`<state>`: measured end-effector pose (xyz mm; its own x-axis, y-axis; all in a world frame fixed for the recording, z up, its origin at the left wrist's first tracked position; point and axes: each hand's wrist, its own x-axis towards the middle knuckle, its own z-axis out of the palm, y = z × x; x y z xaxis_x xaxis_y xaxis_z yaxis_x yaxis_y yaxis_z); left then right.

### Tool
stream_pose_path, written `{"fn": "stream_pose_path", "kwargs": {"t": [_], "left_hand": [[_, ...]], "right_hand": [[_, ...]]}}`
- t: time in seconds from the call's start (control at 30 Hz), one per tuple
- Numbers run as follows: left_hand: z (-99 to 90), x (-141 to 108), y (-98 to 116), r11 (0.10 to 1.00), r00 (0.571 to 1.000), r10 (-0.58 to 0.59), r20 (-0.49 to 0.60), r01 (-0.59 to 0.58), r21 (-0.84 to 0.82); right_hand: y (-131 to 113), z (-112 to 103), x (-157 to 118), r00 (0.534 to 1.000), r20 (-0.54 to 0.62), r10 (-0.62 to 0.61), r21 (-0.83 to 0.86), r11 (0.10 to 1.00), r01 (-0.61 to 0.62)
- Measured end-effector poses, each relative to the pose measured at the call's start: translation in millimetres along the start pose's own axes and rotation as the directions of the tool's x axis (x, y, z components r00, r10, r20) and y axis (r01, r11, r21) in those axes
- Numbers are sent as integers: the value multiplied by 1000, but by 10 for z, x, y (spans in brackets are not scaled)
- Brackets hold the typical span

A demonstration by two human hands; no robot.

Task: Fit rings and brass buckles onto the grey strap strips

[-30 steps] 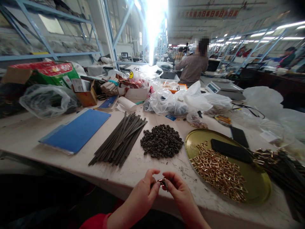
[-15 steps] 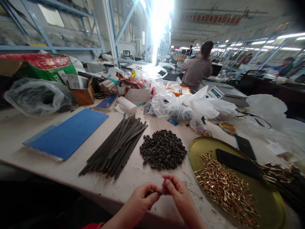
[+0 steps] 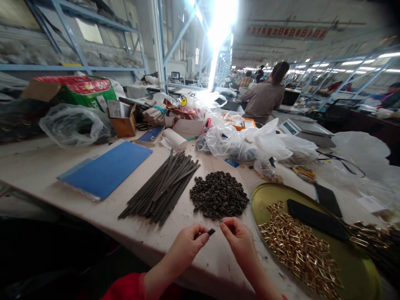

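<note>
My left hand is closed, pinching a short dark strip whose end sticks out past the thumb. Just to its right, my right hand has thumb and fingertips pressed together; whatever they hold, if anything, is too small to make out. The hands are apart, over the table's near edge. Right behind them lies a heap of small dark loops. Left of the heap is a bundle of long dark strips. To the right, a round gold-coloured tray carries many gold metal rectangular rings.
A black phone-like slab lies on the tray, another dark slab beside it. A blue folder lies left. Clear plastic bags, boxes and a scale stand behind. A person is farther back.
My hands have drawn apart, the right one moving up and right. More of the dark strip's end now shows at my left fingertips. The camera view has turned slightly left.
</note>
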<state>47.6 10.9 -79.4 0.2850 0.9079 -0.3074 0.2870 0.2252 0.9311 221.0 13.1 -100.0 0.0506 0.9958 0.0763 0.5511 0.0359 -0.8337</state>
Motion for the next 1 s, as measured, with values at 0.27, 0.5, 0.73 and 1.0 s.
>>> {"fn": "stream_pose_path", "kwargs": {"t": [0.27, 0.5, 0.73, 1.0], "left_hand": [[74, -221, 219, 980, 995, 94, 29, -98, 171], [146, -415, 234, 961, 985, 174, -8, -168, 219], [212, -442, 114, 982, 985, 159, -71, -151, 115], [226, -452, 224, 987, 984, 158, 81, -157, -17]], "right_hand": [[-289, -46, -426, 991, -8, 132, 447, 887, -114], [-267, 12, -548, 999, 36, 35, 343, 938, -45], [-354, 17, -657, 998, -67, -9, 412, 910, 36], [-281, 71, -552, 901, 303, 310, 788, 450, -420]]}}
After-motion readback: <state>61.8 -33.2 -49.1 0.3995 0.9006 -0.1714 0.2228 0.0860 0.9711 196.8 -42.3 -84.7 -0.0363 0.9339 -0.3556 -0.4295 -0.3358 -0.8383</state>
